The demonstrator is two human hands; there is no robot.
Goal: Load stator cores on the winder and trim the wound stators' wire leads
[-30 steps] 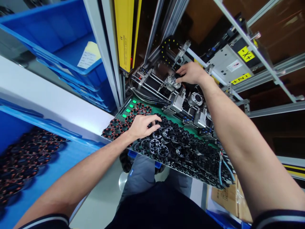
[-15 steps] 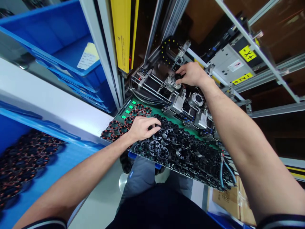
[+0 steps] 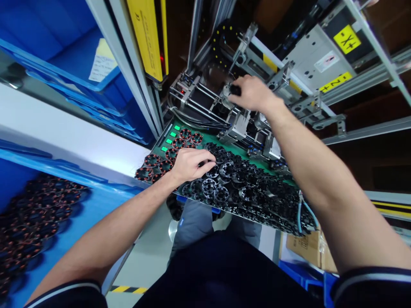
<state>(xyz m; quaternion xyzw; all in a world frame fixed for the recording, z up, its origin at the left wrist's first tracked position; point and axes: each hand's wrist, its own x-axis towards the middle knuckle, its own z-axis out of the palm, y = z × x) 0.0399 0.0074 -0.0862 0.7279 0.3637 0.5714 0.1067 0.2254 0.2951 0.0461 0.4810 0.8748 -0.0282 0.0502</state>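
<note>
In the head view, the green tray [image 3: 212,139] serves as the landmark. The left hand [image 3: 188,164] rests on the tray's near-left part, its fingers [image 3: 205,161] curled together over one black stator core [image 3: 212,171] at the edge of the heap; whether the part is truly pinched or only touched is hard to tell, since the hand covers it. Beyond the tray's far edge, the right hand [image 3: 253,93] reaches into the machine, its fingers closed on a small dark part [image 3: 235,90] at the metal fixture [image 3: 226,92]; that part sits right at the fixture's seat, and it is probably another core, though too small to be sure.

The copper-wound stators [image 3: 154,161] lie in a short group on the tray's left corner, beside the lit green buttons [image 3: 171,134]. The bare black cores [image 3: 257,192] cover most of the tray toward its right, a far bigger pile. Left of the tray, the blue bin [image 3: 96,205] holds many more wound stators. Judged from this, a fair batch is done, yet most of the tray's cores remain unwound, and one piece is at the fixture now.
</note>
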